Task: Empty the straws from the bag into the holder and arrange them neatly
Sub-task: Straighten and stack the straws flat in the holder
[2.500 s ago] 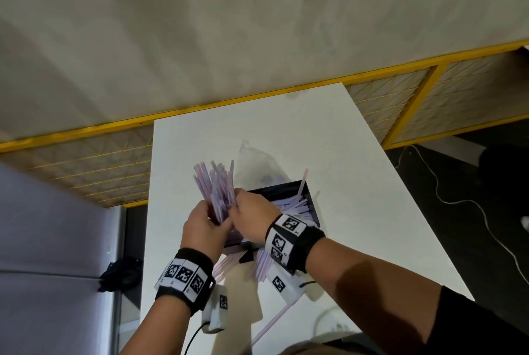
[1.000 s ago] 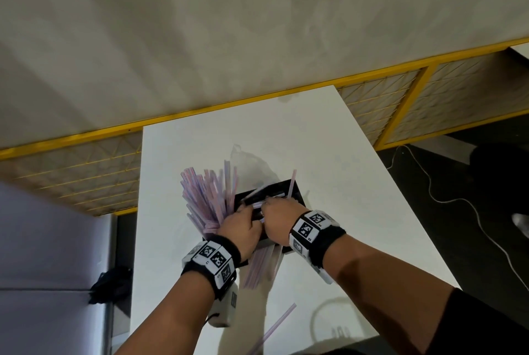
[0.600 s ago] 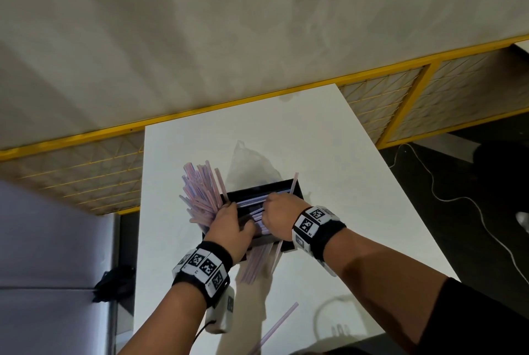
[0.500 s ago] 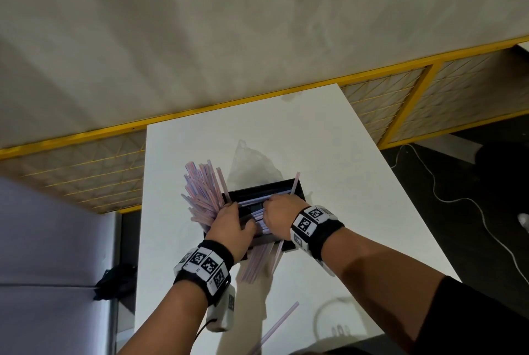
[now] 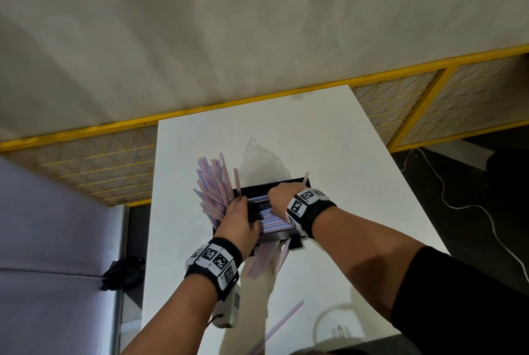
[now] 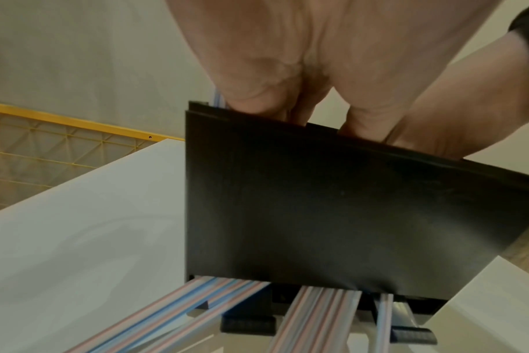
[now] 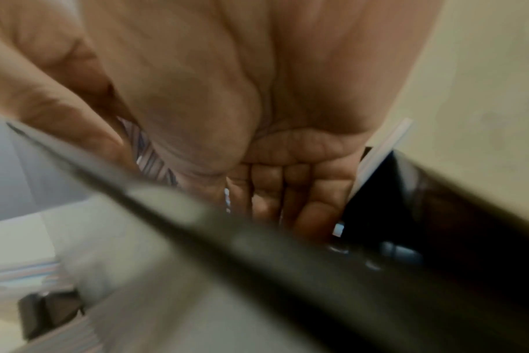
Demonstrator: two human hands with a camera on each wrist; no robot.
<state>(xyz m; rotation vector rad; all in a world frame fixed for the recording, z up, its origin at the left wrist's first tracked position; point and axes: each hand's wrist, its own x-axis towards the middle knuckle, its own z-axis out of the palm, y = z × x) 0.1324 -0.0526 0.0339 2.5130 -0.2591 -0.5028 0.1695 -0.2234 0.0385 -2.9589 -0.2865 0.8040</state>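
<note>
My left hand [image 5: 239, 221] is gripping a fanned bundle of straws [image 5: 213, 187] at the black holder's [image 5: 274, 237] left edge. My right hand [image 5: 282, 197] is reaching inside onto straws; I cannot tell its grasp. The bag [image 5: 259, 160] is lying just beyond.
</note>
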